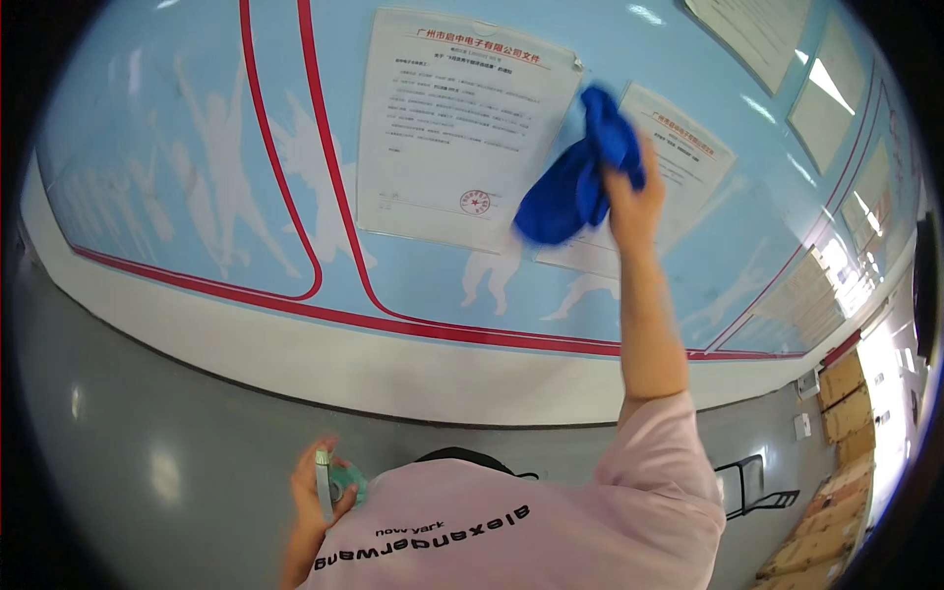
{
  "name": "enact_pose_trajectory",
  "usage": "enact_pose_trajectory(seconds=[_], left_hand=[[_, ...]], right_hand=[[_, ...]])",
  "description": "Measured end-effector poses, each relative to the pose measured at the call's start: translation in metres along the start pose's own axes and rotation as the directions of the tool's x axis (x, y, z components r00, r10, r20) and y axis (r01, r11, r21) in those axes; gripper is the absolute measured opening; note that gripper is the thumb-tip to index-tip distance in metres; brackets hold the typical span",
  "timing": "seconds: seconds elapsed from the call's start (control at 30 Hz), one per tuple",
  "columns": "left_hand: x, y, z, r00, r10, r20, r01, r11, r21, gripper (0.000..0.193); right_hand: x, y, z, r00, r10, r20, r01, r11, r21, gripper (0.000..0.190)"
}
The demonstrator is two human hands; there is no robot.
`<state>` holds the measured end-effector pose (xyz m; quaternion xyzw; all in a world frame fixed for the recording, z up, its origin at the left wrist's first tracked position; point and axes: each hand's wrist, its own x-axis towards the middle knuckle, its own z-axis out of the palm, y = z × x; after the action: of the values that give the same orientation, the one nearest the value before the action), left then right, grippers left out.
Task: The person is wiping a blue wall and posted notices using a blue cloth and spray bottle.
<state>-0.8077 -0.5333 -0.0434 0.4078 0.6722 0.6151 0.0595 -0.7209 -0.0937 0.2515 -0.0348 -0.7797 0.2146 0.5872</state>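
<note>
My right hand is raised to the wall and grips a bunched blue cloth. Some blur shows on the cloth, which hangs over the gap between two paper notices. Whether it presses on the wall is hard to tell. The larger notice lies to its left, and the smaller, tilted notice is partly covered by the cloth and my hand. Down by my waist, my left hand holds a translucent green spray bottle, seen from above and partly hidden by the fingers.
A light blue wall panel carries white figure silhouettes and red stripes. More posted sheets hang at the upper right. Grey floor runs along the wall's foot. A black-framed chair or cart and stacked cardboard boxes stand at the right.
</note>
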Motion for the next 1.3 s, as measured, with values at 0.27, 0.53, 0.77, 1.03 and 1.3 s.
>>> enact_pose_trajectory(seconds=[0.27,0.53,0.77,1.03,1.3], left_hand=[[-0.018,-0.008,-0.006,0.989,-0.13,-0.072,0.124,0.989,-0.084,0.07],[-0.013,-0.003,-0.021,0.992,-0.115,-0.06,0.113,0.993,-0.027,0.067],[-0.008,-0.006,-0.019,0.995,-0.099,-0.001,0.099,0.994,-0.053,0.064],[0.001,0.013,-0.012,0.992,-0.095,0.084,0.089,0.994,0.066,0.069],[-0.001,0.03,0.023,0.976,-0.203,0.073,0.197,0.977,0.088,0.068]], right_hand=[[0.059,0.023,0.017,0.859,-0.504,-0.094,0.28,0.616,-0.737,0.046],[-0.051,0.044,0.067,0.919,-0.39,-0.061,0.178,0.546,-0.818,0.046],[-0.206,0.082,0.065,0.988,-0.074,0.136,0.152,0.644,-0.75,0.052],[-0.245,0.096,0.018,0.957,0.155,0.243,0.088,0.646,-0.759,0.057],[-0.234,0.138,-0.11,0.986,0.046,0.161,0.115,0.514,-0.85,0.058]])
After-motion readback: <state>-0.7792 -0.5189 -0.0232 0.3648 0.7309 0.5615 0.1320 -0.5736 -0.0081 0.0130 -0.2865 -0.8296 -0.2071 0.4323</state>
